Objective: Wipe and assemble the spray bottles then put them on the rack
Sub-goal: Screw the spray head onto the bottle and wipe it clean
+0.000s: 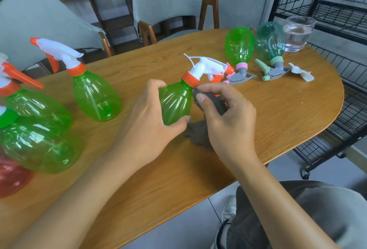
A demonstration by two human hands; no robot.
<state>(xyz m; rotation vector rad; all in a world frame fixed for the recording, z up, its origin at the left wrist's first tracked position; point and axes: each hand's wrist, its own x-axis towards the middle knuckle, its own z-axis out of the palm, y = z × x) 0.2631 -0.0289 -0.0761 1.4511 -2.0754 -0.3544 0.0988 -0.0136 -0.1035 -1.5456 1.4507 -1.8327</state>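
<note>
Head view: the left hand [153,121] curls round the body of a green bottle [175,102], thumb on its near side, fingers over the far side, tilting it so the orange collar and white trigger head point away and right. The right hand [226,117] pinches a grey cloth [200,131] between thumb and fingers, pressed against the bottle's shoulder just below the collar. Both forearms reach in over the wooden table [278,113]. The wire rack [337,10] stands at the far right.
</note>
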